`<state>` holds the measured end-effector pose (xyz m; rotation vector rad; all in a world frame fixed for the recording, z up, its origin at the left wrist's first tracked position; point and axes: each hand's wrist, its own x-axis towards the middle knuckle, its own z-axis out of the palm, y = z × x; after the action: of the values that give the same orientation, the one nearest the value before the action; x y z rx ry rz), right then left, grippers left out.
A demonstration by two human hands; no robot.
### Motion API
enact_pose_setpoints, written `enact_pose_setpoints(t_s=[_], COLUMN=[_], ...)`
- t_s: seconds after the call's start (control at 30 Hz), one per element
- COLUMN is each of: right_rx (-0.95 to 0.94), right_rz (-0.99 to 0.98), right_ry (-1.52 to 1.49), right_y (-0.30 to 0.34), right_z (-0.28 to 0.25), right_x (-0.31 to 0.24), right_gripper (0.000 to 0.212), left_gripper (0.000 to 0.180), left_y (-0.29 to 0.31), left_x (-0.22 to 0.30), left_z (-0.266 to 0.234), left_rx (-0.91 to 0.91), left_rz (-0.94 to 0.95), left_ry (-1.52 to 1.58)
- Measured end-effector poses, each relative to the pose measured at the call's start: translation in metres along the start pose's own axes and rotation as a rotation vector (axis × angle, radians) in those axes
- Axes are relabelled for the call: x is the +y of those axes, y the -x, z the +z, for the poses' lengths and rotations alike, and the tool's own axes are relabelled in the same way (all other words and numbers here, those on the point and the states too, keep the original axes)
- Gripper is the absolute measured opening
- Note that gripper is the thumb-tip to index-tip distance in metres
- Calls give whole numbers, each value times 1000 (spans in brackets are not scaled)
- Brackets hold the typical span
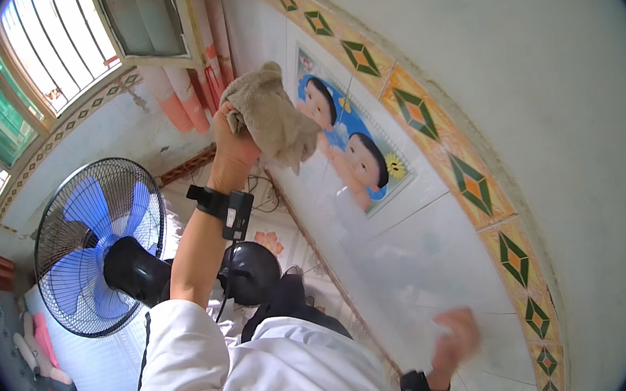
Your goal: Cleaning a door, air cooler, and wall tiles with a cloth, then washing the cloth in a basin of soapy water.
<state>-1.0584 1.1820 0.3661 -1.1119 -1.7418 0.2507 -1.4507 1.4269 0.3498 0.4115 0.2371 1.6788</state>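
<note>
My left hand (234,144) is raised, its fingers closed on a brown, crumpled cloth (269,115). The cloth hangs in front of the white tiled wall (405,262) and overlaps the left edge of a picture of two babies (358,152). Whether the cloth touches the tiles I cannot tell. Lower right, my right hand (456,337) is by the same wall, smeared by motion, so its fingers do not show clearly. No object is visible in it. Both wrists wear black straps, and the left one carries a small black device (236,216).
On the left stands a fan (99,247) with blue blades and a black cage, close beside my left forearm. Behind it are a barred window (64,42) and a pink-and-white curtain (178,99). A round black object (251,272) and loose cables (266,193) are near the floor.
</note>
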Motion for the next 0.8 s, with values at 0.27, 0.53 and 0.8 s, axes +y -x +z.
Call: enact_pose_setpoints(t_s=[0.27, 0.53, 0.8], right_rx=[-261, -170, -101], right_rz=[283, 321, 491], right_ry=[-452, -587, -611], right_y=[-61, -84, -106], right_z=[168, 209, 231], right_x=[17, 6, 22], right_gripper=[46, 7, 14], left_gripper=[38, 34, 31], left_y=[70, 80, 146], left_x=[-17, 10, 2], left_z=[31, 10, -42], left_rx=[25, 125, 46], left_rz=[-164, -146, -569], left_ry=[20, -274, -857])
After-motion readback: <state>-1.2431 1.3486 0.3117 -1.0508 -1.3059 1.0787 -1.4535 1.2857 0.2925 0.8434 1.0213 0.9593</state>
